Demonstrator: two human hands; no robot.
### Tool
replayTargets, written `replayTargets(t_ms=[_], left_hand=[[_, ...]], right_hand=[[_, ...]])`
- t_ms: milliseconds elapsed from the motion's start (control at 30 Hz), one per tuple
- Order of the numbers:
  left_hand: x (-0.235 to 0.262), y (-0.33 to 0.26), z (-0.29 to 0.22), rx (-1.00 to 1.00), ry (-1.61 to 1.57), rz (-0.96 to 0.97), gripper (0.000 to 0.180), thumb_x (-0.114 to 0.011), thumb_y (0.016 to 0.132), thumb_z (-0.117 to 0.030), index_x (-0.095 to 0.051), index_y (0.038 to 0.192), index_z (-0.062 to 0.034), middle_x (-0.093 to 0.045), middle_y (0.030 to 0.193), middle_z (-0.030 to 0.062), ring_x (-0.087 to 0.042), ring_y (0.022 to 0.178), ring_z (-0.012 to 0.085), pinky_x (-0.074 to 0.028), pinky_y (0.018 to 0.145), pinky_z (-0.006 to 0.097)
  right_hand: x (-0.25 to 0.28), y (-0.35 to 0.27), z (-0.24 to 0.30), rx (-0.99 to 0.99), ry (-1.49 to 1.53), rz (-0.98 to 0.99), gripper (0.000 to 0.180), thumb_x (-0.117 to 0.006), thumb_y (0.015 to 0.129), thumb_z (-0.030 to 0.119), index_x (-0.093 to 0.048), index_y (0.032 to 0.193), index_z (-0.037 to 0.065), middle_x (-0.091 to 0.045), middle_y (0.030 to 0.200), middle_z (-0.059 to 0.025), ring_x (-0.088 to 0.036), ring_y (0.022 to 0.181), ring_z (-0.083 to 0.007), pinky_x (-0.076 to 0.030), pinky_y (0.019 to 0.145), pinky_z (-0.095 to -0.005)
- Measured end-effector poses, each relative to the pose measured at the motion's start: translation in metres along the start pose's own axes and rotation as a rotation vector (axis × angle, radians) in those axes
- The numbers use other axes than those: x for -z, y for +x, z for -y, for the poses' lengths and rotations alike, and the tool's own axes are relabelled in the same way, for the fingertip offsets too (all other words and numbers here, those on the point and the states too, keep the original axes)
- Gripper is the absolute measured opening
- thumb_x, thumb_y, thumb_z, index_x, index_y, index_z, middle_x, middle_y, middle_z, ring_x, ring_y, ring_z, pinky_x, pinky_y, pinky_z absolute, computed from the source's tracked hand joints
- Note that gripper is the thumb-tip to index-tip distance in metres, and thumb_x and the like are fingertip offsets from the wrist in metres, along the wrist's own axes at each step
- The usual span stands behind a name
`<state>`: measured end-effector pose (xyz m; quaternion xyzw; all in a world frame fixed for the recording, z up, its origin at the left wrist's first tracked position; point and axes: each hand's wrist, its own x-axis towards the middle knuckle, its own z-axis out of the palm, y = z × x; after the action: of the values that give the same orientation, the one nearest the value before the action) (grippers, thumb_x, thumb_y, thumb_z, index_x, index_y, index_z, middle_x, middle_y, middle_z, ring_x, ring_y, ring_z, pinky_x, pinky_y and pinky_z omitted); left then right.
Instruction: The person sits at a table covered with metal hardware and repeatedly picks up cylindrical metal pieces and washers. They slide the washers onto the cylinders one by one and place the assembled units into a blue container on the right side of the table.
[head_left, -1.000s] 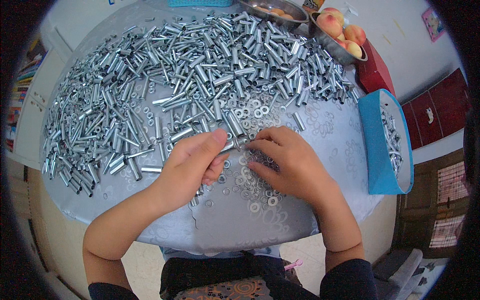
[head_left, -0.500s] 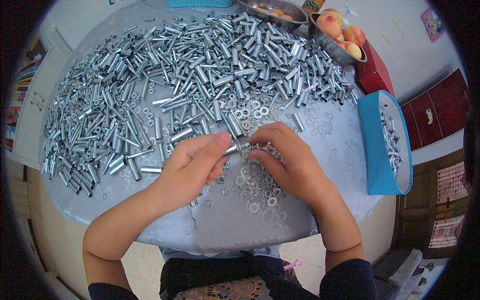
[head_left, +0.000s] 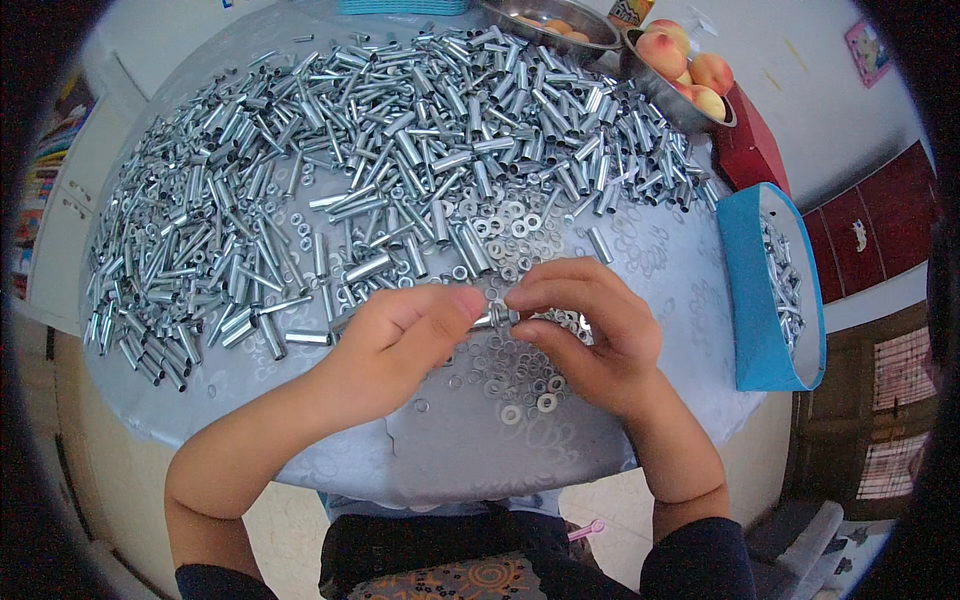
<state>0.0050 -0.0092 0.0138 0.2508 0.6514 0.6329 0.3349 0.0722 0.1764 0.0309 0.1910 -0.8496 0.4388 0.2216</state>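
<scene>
Over the near middle of the table, my left hand (head_left: 400, 345) is closed round a silvery sleeve anchor bolt (head_left: 495, 316), its thumb on top. Most of the bolt's length is hidden in those fingers; its right end sticks out. My right hand (head_left: 595, 335) pinches around that end with thumb and forefinger, where a washer or nut seems to sit, too small to tell. Below and between the hands lie loose flat washers and thin rings (head_left: 510, 370). More washers (head_left: 515, 222) spread just beyond my fingers, beside shiny metal sleeves (head_left: 470, 245).
A wide heap of metal sleeves and bolts (head_left: 400, 120) covers the far and left table. At the right edge stands a blue box (head_left: 745, 300) holding metal pieces. Metal bowls of peaches (head_left: 660, 55) and eggs (head_left: 550, 28), plus a red box (head_left: 750, 140), sit at the back right.
Both hands have moved slightly downward and to the right with the bolt, the left hand turning a little. The right thumb and forefinger have drawn in at the bolt's end.
</scene>
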Motion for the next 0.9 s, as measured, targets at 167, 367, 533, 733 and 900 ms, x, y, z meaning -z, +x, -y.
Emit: replayTargets(t_ms=[167, 367, 533, 733, 900], left_hand=[[0.003, 0.000, 0.003, -0.122, 0.135, 0.057, 0.028, -0.045, 0.090, -0.024, -0.057, 0.096, 0.0007, -0.052, 0.069, 0.0005, -0.047, 0.063, 0.0058, -0.039, 0.056, 0.022], [0.000, -0.003, -0.003, -0.097, 0.271, 0.085, 0.026, -0.046, 0.090, -0.023, -0.058, 0.095, 0.0002, -0.055, 0.064, 0.0053, -0.050, 0.059, 0.0085, -0.042, 0.055, 0.024], [0.003, -0.001, -0.001, -0.131, 0.257, 0.023, 0.026, -0.046, 0.090, -0.022, -0.059, 0.093, 0.0010, -0.056, 0.065, 0.0069, -0.051, 0.059, 0.0103, -0.042, 0.056, 0.025], [0.001, 0.000, 0.000, -0.125, 0.233, 0.039, 0.027, -0.047, 0.089, -0.022, -0.059, 0.094, 0.0018, -0.060, 0.074, 0.0105, -0.056, 0.066, 0.0133, -0.044, 0.061, 0.026], [0.002, 0.001, -0.003, -0.059, 0.237, 0.074, 0.028, -0.047, 0.089, -0.022, -0.058, 0.095, 0.0025, -0.061, 0.078, 0.0121, -0.057, 0.070, 0.0140, -0.044, 0.064, 0.027]], right_hand=[[0.000, -0.003, 0.001, -0.113, 0.073, 0.058, 0.022, -0.066, 0.072, 0.007, -0.061, 0.093, 0.005, -0.058, 0.088, -0.0092, -0.058, 0.075, -0.0225, -0.047, 0.065, -0.0314], [0.007, -0.002, 0.003, -0.218, 0.072, 0.159, 0.024, -0.066, 0.073, 0.015, -0.059, 0.095, 0.006, -0.058, 0.081, -0.0104, -0.056, 0.068, -0.0241, -0.045, 0.059, -0.0315], [0.009, -0.001, -0.003, -0.003, -0.121, 0.202, 0.027, -0.068, 0.071, 0.016, -0.059, 0.095, 0.007, -0.058, 0.077, -0.0099, -0.057, 0.066, -0.0253, -0.045, 0.058, -0.0319], [0.006, 0.001, -0.013, 0.114, -0.100, 0.162, 0.026, -0.068, 0.070, 0.017, -0.060, 0.092, 0.007, -0.058, 0.071, -0.0083, -0.057, 0.065, -0.0268, -0.046, 0.057, -0.0333], [0.007, 0.002, -0.003, -0.031, -0.117, 0.230, 0.027, -0.068, 0.070, 0.021, -0.060, 0.091, 0.006, -0.059, 0.078, -0.0103, -0.058, 0.070, -0.0280, -0.047, 0.058, -0.0343]])
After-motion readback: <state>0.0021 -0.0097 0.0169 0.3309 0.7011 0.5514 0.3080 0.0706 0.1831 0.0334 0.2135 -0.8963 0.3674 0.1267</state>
